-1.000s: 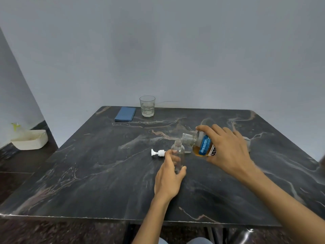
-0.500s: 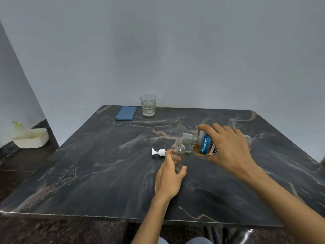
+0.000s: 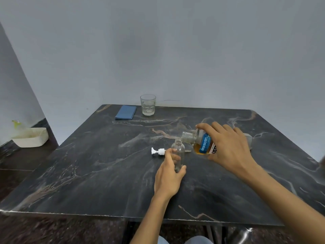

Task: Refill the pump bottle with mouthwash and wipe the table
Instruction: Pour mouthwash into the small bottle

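Left hand (image 3: 168, 175) grips small clear plastic pump bottle (image 3: 178, 154), upright on dark marble tabletop (image 3: 88, 173). Right hand (image 3: 228, 148) grips amber mouthwash bottle (image 3: 202, 143), tilted, mouth just above bottle opening. White pump head (image 3: 158, 151) lies beside.

- left hand (image 3: 168, 176) grips clear pump bottle (image 3: 178, 154), upright on dark marble tabletop (image 3: 88, 173), mouth uncapped
- right hand (image 3: 228, 148) holds mouthwash bottle (image 3: 202, 143) tipped on its side, neck just above and at 2 o'clock of pump bottle mouth; amber liquid inside
- white pump head (image 3: 158, 151) lying at 9 o'clock of pump bottle
- glass (image 3: 148, 104) and blue cloth (image 3: 126, 112) at 11 o'clock, far edge
- white tub (image 3: 30, 137) on floor, 9 o'clock
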### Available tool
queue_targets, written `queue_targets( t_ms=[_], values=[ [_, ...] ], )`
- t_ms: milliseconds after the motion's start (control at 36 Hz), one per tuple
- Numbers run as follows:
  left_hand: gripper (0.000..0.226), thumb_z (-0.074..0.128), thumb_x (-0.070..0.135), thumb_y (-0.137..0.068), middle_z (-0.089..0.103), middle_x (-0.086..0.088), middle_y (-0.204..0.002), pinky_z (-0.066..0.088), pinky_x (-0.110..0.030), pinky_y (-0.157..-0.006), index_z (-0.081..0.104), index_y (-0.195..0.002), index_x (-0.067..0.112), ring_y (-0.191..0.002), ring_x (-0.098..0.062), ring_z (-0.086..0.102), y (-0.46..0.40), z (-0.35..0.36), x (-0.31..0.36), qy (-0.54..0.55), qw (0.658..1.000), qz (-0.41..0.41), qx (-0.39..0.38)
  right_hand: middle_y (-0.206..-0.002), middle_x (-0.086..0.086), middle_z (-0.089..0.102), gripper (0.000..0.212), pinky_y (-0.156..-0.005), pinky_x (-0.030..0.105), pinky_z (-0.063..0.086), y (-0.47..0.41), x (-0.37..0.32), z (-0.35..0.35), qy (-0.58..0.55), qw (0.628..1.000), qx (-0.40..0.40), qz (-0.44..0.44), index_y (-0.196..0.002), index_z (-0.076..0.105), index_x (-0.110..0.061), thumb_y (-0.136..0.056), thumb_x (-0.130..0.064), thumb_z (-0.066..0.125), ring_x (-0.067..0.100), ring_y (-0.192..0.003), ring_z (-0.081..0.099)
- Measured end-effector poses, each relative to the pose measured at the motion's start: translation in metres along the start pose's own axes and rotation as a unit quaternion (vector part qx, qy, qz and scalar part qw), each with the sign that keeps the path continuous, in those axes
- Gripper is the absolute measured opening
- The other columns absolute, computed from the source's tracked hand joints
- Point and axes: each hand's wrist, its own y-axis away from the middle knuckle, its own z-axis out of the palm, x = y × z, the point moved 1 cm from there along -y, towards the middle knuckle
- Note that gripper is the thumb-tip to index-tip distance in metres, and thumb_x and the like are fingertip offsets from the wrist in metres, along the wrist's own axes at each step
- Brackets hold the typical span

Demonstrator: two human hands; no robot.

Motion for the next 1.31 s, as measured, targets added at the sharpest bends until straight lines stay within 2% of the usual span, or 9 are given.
queue_targets(
  t_ms=[250,778,972,1306],
  values=[
    [0.054,0.062,0.033,-0.086,0.047,0.023,-0.108,0.042,-0.020,-0.082,0.024,-0.125,0.037,-0.099,0.003,0.050,-0.0003,0.0002,-0.0007,-0.002,1.000,0.000,-0.002,-0.123,-0.009,0.050,0.084,-0.093,0.035,0.038,0.0011,0.0002,-0.0013,0.000,1.000,-0.002,-0.002,-0.137,0.025,-0.043,-0.069,-0.051,0.075,0.015,-0.106,0.050],
    [0.052,0.061,0.033,-0.087,0.047,0.022,-0.109,0.045,-0.026,-0.085,0.026,-0.125,0.033,-0.101,0.000,0.051,0.0001,-0.0006,0.0004,-0.003,1.000,-0.004,-0.008,-0.118,-0.008,0.052,0.084,-0.089,0.035,0.039,-0.0002,-0.0008,-0.0036,0.006,1.000,0.002,-0.006,-0.136,0.028,-0.041,-0.068,-0.050,0.077,0.016,-0.101,0.052],
    [0.053,0.061,0.032,-0.087,0.046,0.022,-0.110,0.043,-0.024,-0.084,0.024,-0.125,0.036,-0.101,0.001,0.050,0.0000,-0.0007,0.0007,-0.006,1.000,-0.008,-0.012,-0.124,-0.009,0.050,0.084,-0.094,0.036,0.038,-0.0004,-0.0009,-0.0033,-0.002,1.000,-0.003,-0.005,-0.136,0.025,-0.042,-0.069,-0.054,0.074,0.015,-0.107,0.050],
    [0.053,0.062,0.031,-0.086,0.049,0.021,-0.110,0.045,-0.026,-0.084,0.025,-0.123,0.037,-0.101,0.000,0.052,0.0005,-0.0006,0.0004,-0.004,1.000,-0.006,-0.009,-0.123,-0.008,0.051,0.084,-0.094,0.036,0.038,-0.0012,-0.0007,-0.0037,0.004,1.000,-0.004,-0.004,-0.136,0.026,-0.042,-0.068,-0.050,0.076,0.016,-0.106,0.050]
  ],
)
